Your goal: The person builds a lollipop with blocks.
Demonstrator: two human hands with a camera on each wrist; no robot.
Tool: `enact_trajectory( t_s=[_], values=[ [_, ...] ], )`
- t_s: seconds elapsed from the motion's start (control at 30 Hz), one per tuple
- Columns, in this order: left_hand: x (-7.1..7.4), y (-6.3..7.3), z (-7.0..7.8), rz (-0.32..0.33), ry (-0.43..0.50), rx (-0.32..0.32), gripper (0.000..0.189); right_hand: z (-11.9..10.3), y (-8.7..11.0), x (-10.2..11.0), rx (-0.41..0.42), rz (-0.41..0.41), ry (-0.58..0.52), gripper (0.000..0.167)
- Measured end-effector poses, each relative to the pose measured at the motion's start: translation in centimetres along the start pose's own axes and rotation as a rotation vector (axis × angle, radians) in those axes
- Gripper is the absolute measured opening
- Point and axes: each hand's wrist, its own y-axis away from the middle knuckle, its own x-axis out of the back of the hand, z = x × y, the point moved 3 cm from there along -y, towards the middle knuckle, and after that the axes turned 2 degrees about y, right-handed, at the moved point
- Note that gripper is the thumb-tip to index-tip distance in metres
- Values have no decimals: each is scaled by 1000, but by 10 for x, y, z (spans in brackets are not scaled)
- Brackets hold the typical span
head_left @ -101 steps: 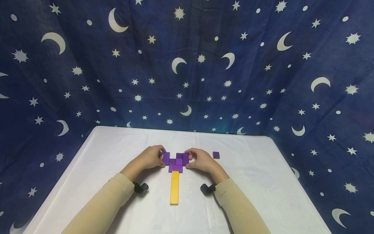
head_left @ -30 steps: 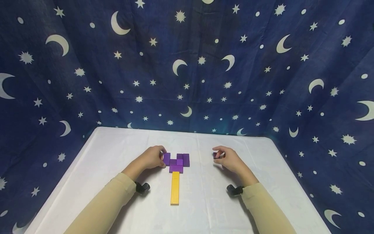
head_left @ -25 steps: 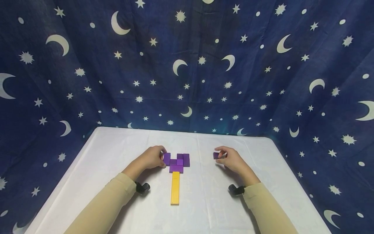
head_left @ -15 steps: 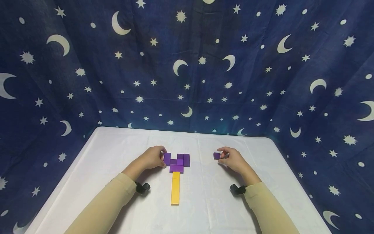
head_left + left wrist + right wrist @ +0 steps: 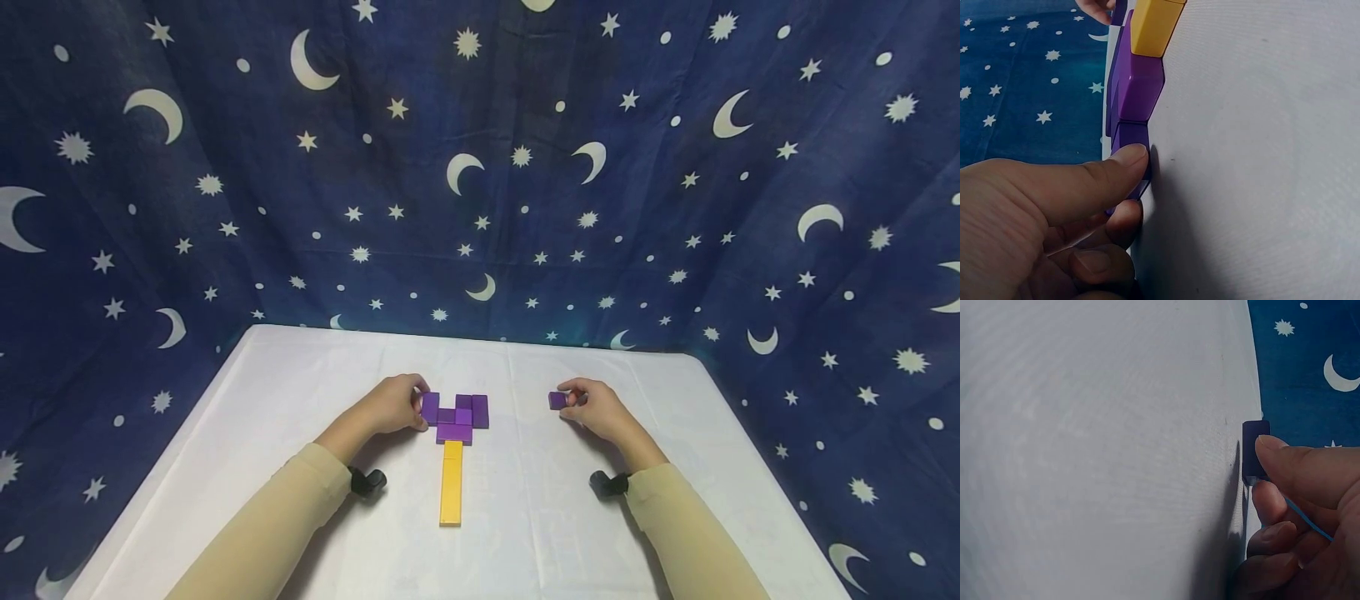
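Note:
On the white tablecloth, flat purple blocks [image 5: 454,432] lie joined in a notched shape above a long yellow strip [image 5: 451,487]. My left hand [image 5: 392,406] holds the leftmost purple block [image 5: 431,406] between thumb and fingers. In the left wrist view, the thumb [image 5: 1129,156] lies along that block's near end, beside a brighter purple block [image 5: 1140,87]. Off to the right of the shape, my right hand [image 5: 600,408] pinches a small square purple block [image 5: 557,401]. The right wrist view shows its dark face [image 5: 1252,450] standing out past the thumb [image 5: 1272,447], low over the cloth.
The white table [image 5: 525,533] has its back edge against a dark blue curtain [image 5: 480,167] printed with moons and stars. Black wrist cameras [image 5: 367,483] are strapped at both beige sleeves [image 5: 262,525]. Bare cloth separates the shape from the right hand.
My right hand has left the shape's right-hand block and moved right to the loose small block, shifting its hold so more of the block shows. The left hand stays put.

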Motion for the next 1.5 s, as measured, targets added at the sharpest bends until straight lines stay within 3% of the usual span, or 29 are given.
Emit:
enact_trajectory(
  t_s=[0.5, 0.87, 1.5],
  values=[
    [1, 1, 2, 1, -8, -8, 60, -6, -2, -4, 21, 19, 69, 29],
    [2, 2, 3, 3, 0, -10, 61, -14, -3, -10, 18, 2, 27, 29],
    [1, 2, 2, 10, -4, -4, 62, -51, -7, -29, 73, -24, -2, 27]
  ],
)
